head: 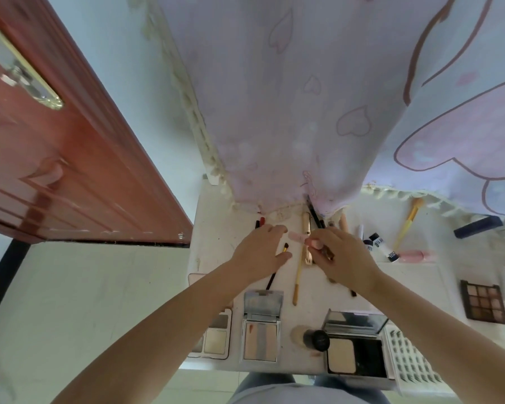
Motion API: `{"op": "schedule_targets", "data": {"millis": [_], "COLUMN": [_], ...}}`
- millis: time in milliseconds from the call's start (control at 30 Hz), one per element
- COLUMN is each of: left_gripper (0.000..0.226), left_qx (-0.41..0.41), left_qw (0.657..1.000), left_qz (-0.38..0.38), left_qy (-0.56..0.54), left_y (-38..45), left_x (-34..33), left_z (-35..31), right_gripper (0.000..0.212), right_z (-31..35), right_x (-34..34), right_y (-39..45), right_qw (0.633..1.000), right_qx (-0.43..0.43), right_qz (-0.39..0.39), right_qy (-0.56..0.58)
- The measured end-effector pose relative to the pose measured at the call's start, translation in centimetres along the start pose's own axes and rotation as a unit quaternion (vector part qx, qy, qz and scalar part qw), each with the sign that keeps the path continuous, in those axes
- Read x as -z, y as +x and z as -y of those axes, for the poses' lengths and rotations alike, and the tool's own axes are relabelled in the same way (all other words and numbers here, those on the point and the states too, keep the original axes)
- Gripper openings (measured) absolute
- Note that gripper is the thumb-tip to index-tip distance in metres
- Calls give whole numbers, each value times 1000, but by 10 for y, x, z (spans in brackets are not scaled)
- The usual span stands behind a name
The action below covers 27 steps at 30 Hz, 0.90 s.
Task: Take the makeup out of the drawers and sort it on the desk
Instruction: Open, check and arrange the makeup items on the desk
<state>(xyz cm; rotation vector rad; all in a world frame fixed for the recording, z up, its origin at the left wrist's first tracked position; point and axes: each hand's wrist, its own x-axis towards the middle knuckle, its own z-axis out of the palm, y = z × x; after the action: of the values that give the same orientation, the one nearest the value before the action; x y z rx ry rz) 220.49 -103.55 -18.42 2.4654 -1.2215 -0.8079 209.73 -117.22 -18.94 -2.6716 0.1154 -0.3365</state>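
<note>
Sorting is under way: left hand (260, 252) rests with loose, straight fingers on the tabletop (216, 228) beside a dark brush (276, 268); right hand (341, 258) pinches a pink tube (314, 243), probably to be laid among the brushes.

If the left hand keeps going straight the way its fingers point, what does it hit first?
Probably the small pink item just beyond the left hand's fingertips, which the right hand seems to pinch at its other end. Depth is unclear, so the hand might pass over it.

The right hand (343, 256) hides most of the pink tube (314, 243) it pinches.
</note>
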Motion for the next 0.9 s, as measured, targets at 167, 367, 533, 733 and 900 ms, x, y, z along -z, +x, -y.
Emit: {"op": "schedule_targets", "data": {"millis": [167,367,533,733,900], "left_gripper": [33,28,34,35,34], "left_qx": [-126,-215,-261,-183,-239], "left_qw": [988,975,965,982,971], "left_qz": [-86,-46,10,3,-19], "left_qy": [2,-16,-24,-56,-14], "left_y": [-13,-11,-6,2,0], "left_x": [19,37,49,56,38], "left_z": [-44,-78,-101,-78,-104], "right_gripper": [19,19,18,35,25], "right_z": [13,16,14,-30,-26], "right_x": [48,89,98,154,145], "right_y": [-8,-25,-43,-78,-77], "right_qw": [937,850,830,719,786], "right_qx": [-206,-263,-250,-306,-279], "right_qz": [-42,-114,-162,-402,-315], "right_qy": [279,443,472,478,453]}}
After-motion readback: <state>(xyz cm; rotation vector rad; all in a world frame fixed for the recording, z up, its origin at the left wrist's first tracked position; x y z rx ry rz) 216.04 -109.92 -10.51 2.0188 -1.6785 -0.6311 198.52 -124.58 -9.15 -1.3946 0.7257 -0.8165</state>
